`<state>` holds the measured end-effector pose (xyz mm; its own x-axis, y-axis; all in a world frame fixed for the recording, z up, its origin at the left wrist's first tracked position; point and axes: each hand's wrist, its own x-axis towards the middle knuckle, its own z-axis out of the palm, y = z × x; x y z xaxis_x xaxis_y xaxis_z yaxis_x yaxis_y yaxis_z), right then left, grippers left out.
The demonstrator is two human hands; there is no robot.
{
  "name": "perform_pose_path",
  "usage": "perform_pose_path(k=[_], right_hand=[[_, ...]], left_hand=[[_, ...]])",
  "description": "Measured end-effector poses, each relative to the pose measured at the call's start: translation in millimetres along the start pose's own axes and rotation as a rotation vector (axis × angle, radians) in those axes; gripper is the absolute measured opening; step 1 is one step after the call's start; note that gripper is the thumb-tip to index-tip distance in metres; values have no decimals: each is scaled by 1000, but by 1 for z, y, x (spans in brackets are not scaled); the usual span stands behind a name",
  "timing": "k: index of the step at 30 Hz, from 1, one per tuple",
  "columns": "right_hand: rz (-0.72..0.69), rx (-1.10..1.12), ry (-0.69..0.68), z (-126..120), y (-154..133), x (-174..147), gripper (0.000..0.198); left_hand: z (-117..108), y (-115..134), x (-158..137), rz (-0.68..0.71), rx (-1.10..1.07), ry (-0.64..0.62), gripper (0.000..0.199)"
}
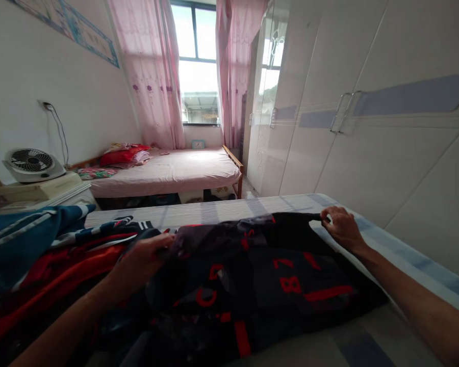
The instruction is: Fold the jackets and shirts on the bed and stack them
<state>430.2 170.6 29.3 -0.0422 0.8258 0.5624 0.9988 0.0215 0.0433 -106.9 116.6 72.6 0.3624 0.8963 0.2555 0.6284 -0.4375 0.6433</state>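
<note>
A black garment with red letters and stripes [260,278], perhaps a shirt or jacket, is spread over the near bed in the head view. My left hand [153,250] is closed on its far left edge. At the far right corner, my right hand [340,227] pinches the black edge and holds it slightly off the sheet. Beside my left forearm lies a heap of clothes [61,270] in red, teal and dark blue. The lower part of the garment falls into shadow, so its outline there is hard to make out.
The near bed has a checked blue and white sheet [371,239]. White wardrobes [329,163] stand along the right. Beyond is a second bed with a pink sheet [191,168]. A small fan [32,163] sits on a cabinet at left.
</note>
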Motion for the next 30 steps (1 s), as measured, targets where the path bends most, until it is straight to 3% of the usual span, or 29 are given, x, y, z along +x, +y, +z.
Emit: perform_pose_path(k=[3,6,10,14,16,18,20,22,25,30], right_hand=[[-53,-7,-69,-2,3,-41,20],[-105,-18,-93,-7,-1,-62,27],[-132,-67,-105,-21,-7,-63,27],[-138,-62,-314,-29,-13,-53,32],[-84,-60,-282,-34,-23,-43,31],[-28,6,-193,-40,-44,-26,30],[-12,174,-189,-46,-74,-5,33],[-54,366,-292,-47,-113,17,35],[-154,478,-521,-38,-172,45,35],[-213,504,-722,-8,-246,71,29]], left_hand=[[20,-11,-26,160,185,-78,40],[31,-17,-34,180,305,-43,48],[35,-14,-36,125,353,-40,47],[38,-3,-43,39,369,-139,52],[40,4,-46,-12,339,-149,56],[44,10,-48,-22,309,-132,52],[50,11,-50,-14,313,-79,43],[60,7,-51,6,352,2,38],[74,-3,-53,78,420,101,37],[78,-8,-57,131,430,100,37]])
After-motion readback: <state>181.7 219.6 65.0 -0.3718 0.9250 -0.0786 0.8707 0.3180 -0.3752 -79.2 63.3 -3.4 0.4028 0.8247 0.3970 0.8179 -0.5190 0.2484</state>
